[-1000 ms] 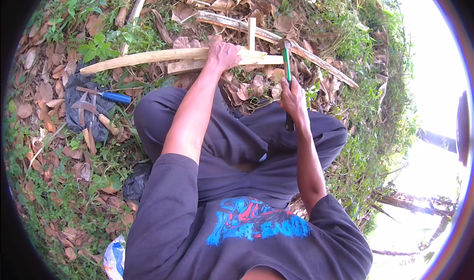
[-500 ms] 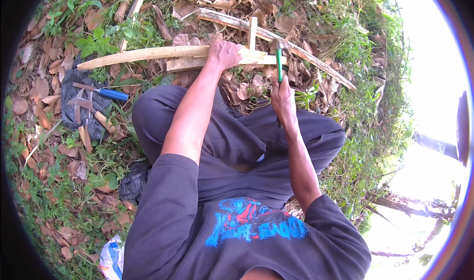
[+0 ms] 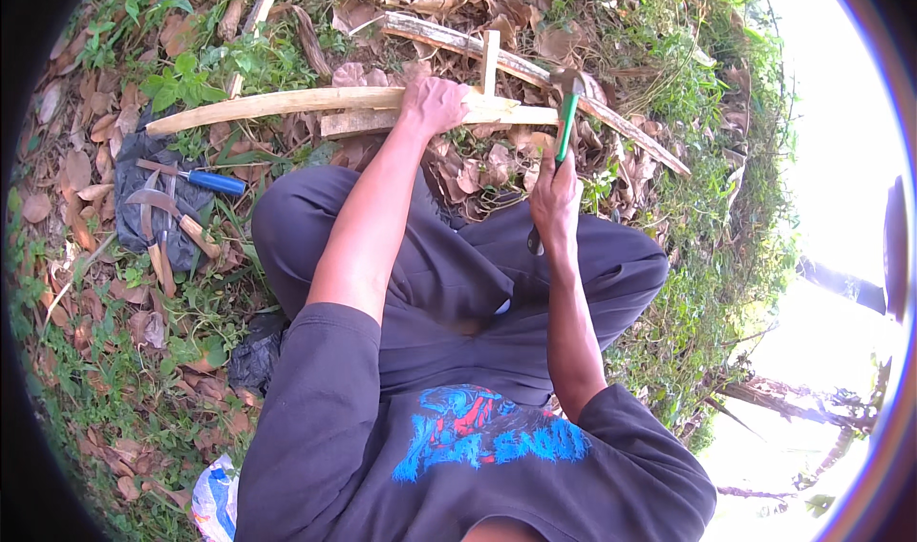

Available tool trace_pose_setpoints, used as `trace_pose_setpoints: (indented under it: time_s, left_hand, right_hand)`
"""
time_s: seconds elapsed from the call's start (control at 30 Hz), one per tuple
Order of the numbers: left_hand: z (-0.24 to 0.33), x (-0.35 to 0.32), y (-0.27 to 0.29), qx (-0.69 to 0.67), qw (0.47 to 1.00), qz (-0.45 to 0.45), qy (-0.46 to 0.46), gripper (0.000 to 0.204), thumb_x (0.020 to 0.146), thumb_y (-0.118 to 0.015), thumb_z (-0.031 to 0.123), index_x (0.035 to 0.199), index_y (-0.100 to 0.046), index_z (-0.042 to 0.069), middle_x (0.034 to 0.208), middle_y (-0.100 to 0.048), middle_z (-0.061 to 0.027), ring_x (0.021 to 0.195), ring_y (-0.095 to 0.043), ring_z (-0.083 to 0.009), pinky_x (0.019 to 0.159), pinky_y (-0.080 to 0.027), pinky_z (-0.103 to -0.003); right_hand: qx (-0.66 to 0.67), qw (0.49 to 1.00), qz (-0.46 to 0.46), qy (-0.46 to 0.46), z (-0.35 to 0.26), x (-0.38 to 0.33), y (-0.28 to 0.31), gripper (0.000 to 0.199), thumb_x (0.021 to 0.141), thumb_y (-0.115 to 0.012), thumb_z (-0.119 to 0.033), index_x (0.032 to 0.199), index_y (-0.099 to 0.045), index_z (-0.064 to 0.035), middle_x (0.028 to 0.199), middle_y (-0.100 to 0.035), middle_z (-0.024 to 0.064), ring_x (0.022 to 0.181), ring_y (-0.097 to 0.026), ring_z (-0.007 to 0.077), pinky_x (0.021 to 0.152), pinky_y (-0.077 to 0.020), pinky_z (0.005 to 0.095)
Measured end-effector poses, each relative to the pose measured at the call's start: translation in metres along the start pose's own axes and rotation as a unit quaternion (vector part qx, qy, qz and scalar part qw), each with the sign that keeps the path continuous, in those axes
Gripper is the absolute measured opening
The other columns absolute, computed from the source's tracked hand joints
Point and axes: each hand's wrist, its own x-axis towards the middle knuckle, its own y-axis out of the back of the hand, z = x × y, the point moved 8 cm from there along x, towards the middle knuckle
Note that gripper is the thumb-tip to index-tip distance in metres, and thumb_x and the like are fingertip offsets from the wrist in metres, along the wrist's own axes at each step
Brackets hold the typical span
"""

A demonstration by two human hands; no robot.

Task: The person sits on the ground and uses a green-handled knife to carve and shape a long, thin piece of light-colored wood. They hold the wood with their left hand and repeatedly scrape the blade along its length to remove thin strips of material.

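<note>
Over leaves (image 3: 499, 165), left hand (image 3: 437, 106) holds one strip (image 3: 277, 105); right hand (image 3: 555, 196), one hammer (image 3: 566, 127).

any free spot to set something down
A tool-free patch of dry brown leaves lies between the left forearm, the pale wooden strips, the right hand and the dark cloth trousers. The green grass right of the trousers also offers room. Crowded: the crumpled black plastic sheet, under a blue-handled tool and a curved, wooden-handled sickle.
</note>
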Motion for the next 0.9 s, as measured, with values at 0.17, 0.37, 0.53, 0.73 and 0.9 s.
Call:
trace_pose_setpoints:
  time_s: [0.17, 0.37, 0.53, 0.73, 0.9]
  left_hand:
    - [0.0, 0.003, -0.007, 0.0, 1.0, -0.017, -0.012, 0.025, 0.088, -0.057, 0.033, 0.093, -0.069, 0.012, 0.087, -0.072, -0.0112, 0.079, -0.071, -0.0295, 0.071, -0.058, -0.044]
    - [0.005, 0.0, -0.003, -0.021, 1.0, -0.014, 0.0, 0.023, 0.087, -0.058, 0.032, 0.094, -0.068, 0.012, 0.085, -0.072, -0.0114, 0.078, -0.071, -0.0312, 0.072, -0.058, -0.046]
    - [0.004, -0.002, 0.0, -0.02, 1.0, -0.006, 0.0, 0.025, 0.086, -0.059, 0.032, 0.099, -0.069, 0.013, 0.088, -0.072, -0.0122, 0.082, -0.071, -0.0312, 0.075, -0.057, -0.046]
    - [-0.002, 0.0, -0.004, -0.012, 0.997, 0.06, -0.036, 0.024, 0.084, -0.059, 0.028, 0.097, -0.07, 0.011, 0.089, -0.073, -0.0107, 0.075, -0.071, -0.0301, 0.067, -0.058, -0.043]
    - [0.018, -0.001, 0.001, -0.03, 0.999, 0.009, -0.011, 0.023, 0.084, -0.056, 0.028, 0.092, -0.07, 0.011, 0.089, -0.073, -0.0117, 0.078, -0.071, -0.0309, 0.07, -0.058, -0.045]
  right_hand:
    - [-0.092, 0.994, -0.053, 0.014, 0.064, 0.032, -0.028, 0.045, 0.104, -0.045, -0.04, 0.094, -0.054, 0.003, 0.069, -0.06, 0.0197, 0.061, -0.063, 0.0324, 0.057, -0.0489, 0.0438]
    - [-0.037, 0.995, -0.065, -0.057, 0.043, 0.02, -0.019, 0.036, 0.104, -0.047, -0.032, 0.093, -0.048, 0.0018, 0.076, -0.06, 0.0302, 0.071, -0.059, 0.0501, 0.063, -0.0456, 0.0555]
    - [0.027, 0.998, 0.047, -0.038, 0.004, 0.015, 0.014, 0.036, 0.104, -0.046, -0.032, 0.096, -0.052, 0.003, 0.075, -0.059, 0.0316, 0.069, -0.059, 0.0493, 0.063, -0.0449, 0.0576]
    - [-0.029, 0.999, 0.002, 0.036, 0.006, 0.028, 0.006, 0.036, 0.105, -0.044, -0.035, 0.095, -0.048, -0.0005, 0.071, -0.058, 0.03, 0.067, -0.057, 0.0509, 0.06, -0.0433, 0.0561]
    - [-0.151, 0.966, 0.04, 0.204, 0.059, 0.025, -0.018, 0.038, 0.104, -0.046, -0.035, 0.093, -0.048, 0.0005, 0.066, -0.056, 0.0302, 0.063, -0.057, 0.0507, 0.055, -0.0415, 0.0559]
